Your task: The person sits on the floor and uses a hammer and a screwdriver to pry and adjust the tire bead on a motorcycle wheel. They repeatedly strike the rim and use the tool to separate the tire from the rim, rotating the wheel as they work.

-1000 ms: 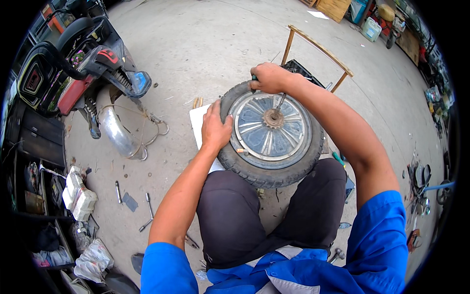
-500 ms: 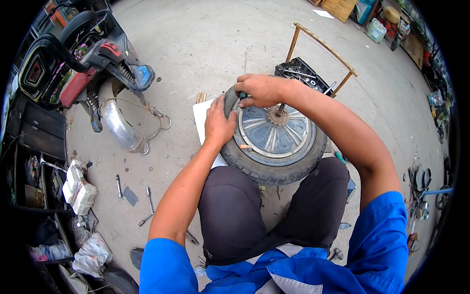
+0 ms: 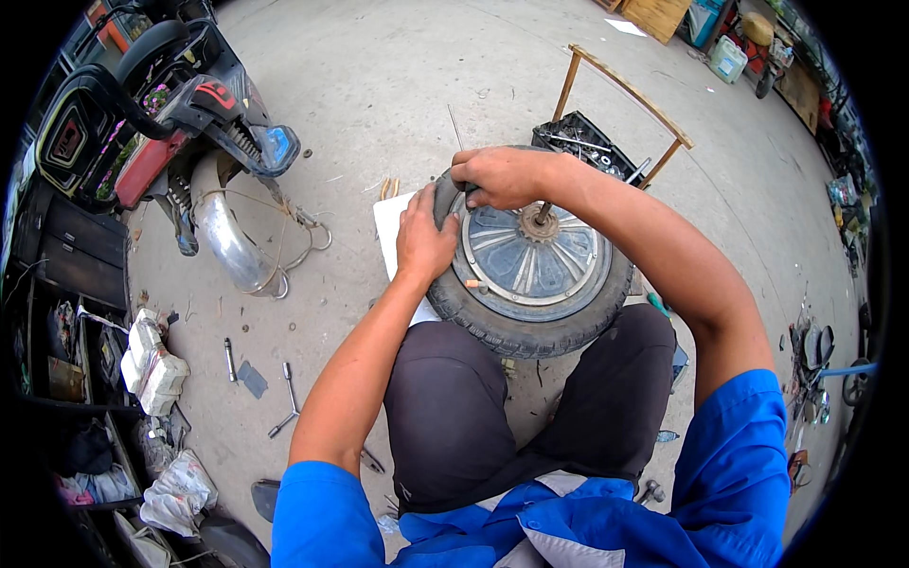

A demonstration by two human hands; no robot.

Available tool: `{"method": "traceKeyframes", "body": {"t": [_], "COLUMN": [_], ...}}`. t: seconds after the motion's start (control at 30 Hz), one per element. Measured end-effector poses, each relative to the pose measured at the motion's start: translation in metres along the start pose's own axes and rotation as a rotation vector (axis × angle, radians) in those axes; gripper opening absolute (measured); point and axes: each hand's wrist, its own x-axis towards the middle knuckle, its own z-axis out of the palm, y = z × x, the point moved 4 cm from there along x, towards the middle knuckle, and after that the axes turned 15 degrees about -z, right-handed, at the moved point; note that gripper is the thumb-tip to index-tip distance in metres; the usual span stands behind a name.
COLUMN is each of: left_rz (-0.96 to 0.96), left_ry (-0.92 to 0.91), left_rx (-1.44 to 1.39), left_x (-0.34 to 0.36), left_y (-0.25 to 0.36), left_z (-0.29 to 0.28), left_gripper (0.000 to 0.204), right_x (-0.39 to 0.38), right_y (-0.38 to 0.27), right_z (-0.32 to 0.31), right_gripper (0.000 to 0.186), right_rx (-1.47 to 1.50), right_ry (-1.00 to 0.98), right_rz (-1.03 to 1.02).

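In front of my knees lies a scooter wheel (image 3: 530, 256), flat, with a finned metal hub and a black tyre (image 3: 544, 339). My left hand (image 3: 426, 239) grips the tyre's left side, thumb toward the rim and fingers over the rubber. At the upper left of the rim, my right hand (image 3: 502, 178) is closed around the handle of a screwdriver (image 3: 456, 128). Its thin metal shaft sticks out beyond my knuckles, away from me. My fingers hide the handle. A small orange piece (image 3: 475, 283) rests on the hub's rim.
Behind the wheel stands a black tool crate (image 3: 592, 137) with a wooden handle frame (image 3: 630, 85). White sheeting (image 3: 390, 232) lies partly under the wheel. A Y-shaped socket wrench (image 3: 288, 402) is on the floor at left. A partly dismantled scooter (image 3: 204, 142) stands far left.
The screwdriver's shaft has tilted to the left, and my right hand has turned slightly over its green handle, now hidden. My left hand stays on the tyre.
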Motion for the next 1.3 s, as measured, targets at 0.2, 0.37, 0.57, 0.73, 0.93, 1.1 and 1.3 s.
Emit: {"method": "traceKeyframes", "body": {"t": [0.2,0.37,0.57,0.73,0.93,1.1,1.3], "left_rz": [0.003,0.011,-0.038,0.224,0.508,0.431,0.446], "left_ry": [0.006,0.009,0.202,0.438,0.317,0.203,0.15], "left_rx": [-0.007,-0.031,-0.064,0.168,0.337,0.271,0.165], "left_x": [0.0,-0.002,-0.01,-0.01,0.019,0.016,0.035], "left_y": [-0.001,0.001,0.003,0.019,0.033,0.036,0.033], "left_z": [0.0,-0.002,-0.01,-0.036,-0.059,-0.063,-0.058], "left_gripper": [0.064,0.063,0.073,0.06,0.029,0.016,0.013], "right_x": [0.003,0.009,0.009,0.007,0.008,0.008,0.014], "right_y": [-0.004,-0.011,-0.011,-0.015,-0.006,-0.009,0.001], "right_z": [0.004,0.007,0.016,0.013,0.015,0.022,0.023], "right_gripper": [0.026,0.032,0.03,0.019,0.015,0.015,0.019], "right_rx": [-0.082,-0.114,-0.093,-0.056,-0.043,0.044,0.612], "right_ry": [0.008,-0.005,0.09,0.004,0.099,0.234,0.442], "right_rz": [-0.108,-0.148,-0.261,-0.233,-0.304,-0.329,0.012]}}
